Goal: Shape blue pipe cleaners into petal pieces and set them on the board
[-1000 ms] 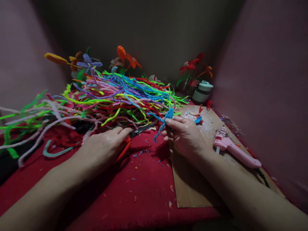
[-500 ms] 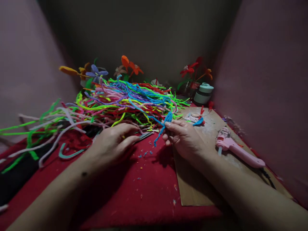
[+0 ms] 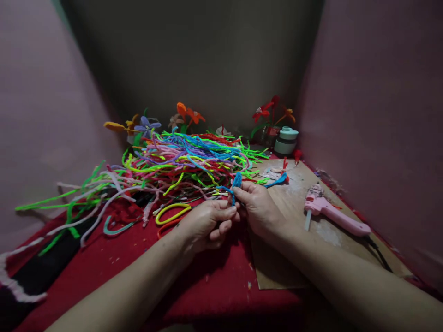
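In front of me, a blue fuzzy pipe cleaner [image 3: 237, 180] is bent into a petal-like loop with loose ends. My right hand [image 3: 258, 207] pinches it at the base of the loop between thumb and fingers. Close against it, my left hand [image 3: 212, 223] has thumb and fingertips closed on the tail below; the fingers partly hide that end. Scissors with yellow and orange handles [image 3: 158, 216] lie on the red cloth just left of my left hand. Another blue petal-shaped piece [image 3: 278, 180] rests on the board beyond my right hand.
A big heap of coloured pipe cleaners [image 3: 194, 157] spreads across the back and left. A pink glue gun [image 3: 335, 216] lies on the brown board [image 3: 277, 267] at right. Behind stand pipe-cleaner flowers [image 3: 195, 115] and a mint-lidded jar [image 3: 286, 143].
My left hand has left the scissors on the cloth and moved right to the blue pipe cleaner, closing on its tail. My right hand still holds the loop. The view has shifted slightly.
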Motion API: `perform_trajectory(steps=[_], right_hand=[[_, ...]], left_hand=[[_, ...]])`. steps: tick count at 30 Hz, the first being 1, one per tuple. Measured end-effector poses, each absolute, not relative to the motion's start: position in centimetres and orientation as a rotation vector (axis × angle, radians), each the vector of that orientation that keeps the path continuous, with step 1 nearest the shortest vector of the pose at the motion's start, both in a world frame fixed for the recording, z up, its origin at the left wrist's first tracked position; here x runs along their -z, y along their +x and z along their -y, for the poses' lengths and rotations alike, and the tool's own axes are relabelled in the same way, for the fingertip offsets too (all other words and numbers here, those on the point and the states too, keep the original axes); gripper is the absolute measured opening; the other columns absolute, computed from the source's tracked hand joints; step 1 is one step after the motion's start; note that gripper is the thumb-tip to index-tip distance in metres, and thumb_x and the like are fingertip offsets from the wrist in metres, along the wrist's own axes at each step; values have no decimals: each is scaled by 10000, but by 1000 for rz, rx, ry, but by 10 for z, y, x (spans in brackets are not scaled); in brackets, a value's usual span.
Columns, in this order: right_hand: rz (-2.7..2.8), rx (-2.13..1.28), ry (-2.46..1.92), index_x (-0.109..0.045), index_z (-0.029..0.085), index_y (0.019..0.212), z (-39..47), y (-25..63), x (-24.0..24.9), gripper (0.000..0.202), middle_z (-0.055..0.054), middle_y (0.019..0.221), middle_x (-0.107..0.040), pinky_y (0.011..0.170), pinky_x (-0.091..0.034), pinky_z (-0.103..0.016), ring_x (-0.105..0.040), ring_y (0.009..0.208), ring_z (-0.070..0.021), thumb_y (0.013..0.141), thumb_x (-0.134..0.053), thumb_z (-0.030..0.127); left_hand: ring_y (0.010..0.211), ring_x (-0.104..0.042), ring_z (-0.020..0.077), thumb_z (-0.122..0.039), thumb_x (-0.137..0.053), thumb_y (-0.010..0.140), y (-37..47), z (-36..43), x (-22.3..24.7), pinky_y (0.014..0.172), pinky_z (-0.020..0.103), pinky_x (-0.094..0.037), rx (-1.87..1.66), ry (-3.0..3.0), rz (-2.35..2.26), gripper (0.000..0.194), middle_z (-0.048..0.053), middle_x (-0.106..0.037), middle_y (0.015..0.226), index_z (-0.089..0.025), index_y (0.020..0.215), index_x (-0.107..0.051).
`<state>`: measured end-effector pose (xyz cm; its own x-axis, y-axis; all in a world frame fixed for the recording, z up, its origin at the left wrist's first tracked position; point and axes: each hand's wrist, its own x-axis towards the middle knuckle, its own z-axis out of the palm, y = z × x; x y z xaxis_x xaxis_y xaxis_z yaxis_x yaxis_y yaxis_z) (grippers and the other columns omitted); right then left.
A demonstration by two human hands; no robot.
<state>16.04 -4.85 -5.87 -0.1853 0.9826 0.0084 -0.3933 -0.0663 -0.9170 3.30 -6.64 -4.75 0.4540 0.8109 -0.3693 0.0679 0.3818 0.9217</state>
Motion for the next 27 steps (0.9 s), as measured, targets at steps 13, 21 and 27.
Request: perform_trajectory(steps=[13, 21, 27], right_hand=[[1200, -1382, -891, -473, 154, 557, 40, 167, 51, 232, 57, 443, -446, 375, -213, -194, -340, 369, -43, 695, -593, 296], [1210, -1490, -847, -517, 145, 592, 42, 167, 50, 164, 53, 457, -461, 392, -242, -205, -354, 373, -51, 666, -602, 264], [1265, -1426, -966, -491, 147, 509, 49, 165, 42, 183, 67, 420, -405, 397, -203, -207, -303, 380, -42, 625, -613, 218]], left_hand=[[437, -375, 54, -334, -642, 675, 8, 46, 18, 416, 171, -257, -874, 1551, -1264, 253, -58, -509, 554, -164, 856, -597], [418, -340, 49, -341, -598, 737, 20, 54, 29, 420, 180, -261, -1067, 1526, -1299, 219, -64, -437, 461, -144, 648, -563], [550, -455, 67, -313, -660, 689, 16, 48, 30, 533, 185, -354, -1096, 1539, -1224, 179, -22, -594, 667, -155, 773, -651]])
